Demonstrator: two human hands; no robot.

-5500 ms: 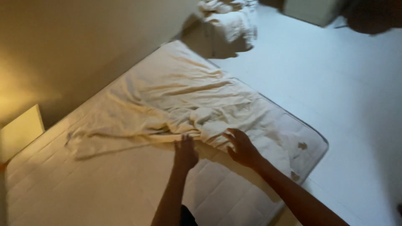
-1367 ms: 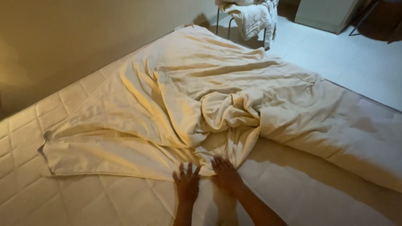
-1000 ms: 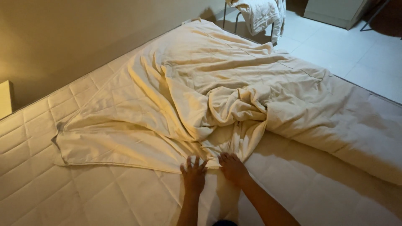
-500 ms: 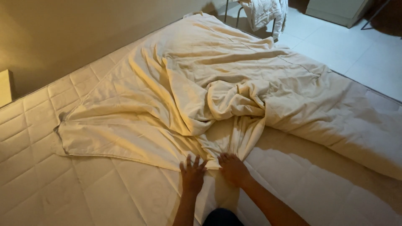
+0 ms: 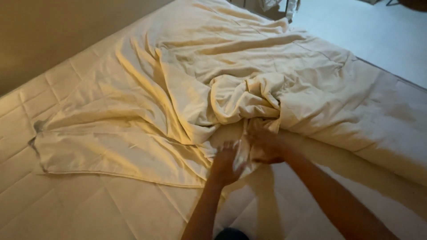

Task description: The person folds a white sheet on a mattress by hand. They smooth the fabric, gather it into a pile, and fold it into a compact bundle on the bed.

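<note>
A crumpled cream sheet lies spread over a quilted mattress, bunched into thick folds near the middle. My left hand presses on the sheet's near edge, fingers curled into the cloth. My right hand sits just to its right and grips the bunched folds at the same spot. A thicker cream duvet runs off to the right, touching the bunch.
A beige wall runs along the mattress's far left side. A pale tiled floor shows at the top right, with the legs of a chair draped in white cloth at the top edge.
My hands have moved forward from the flat edge of the sheet into the bunched folds and closed on the cloth. The view has moved closer to the bed.
</note>
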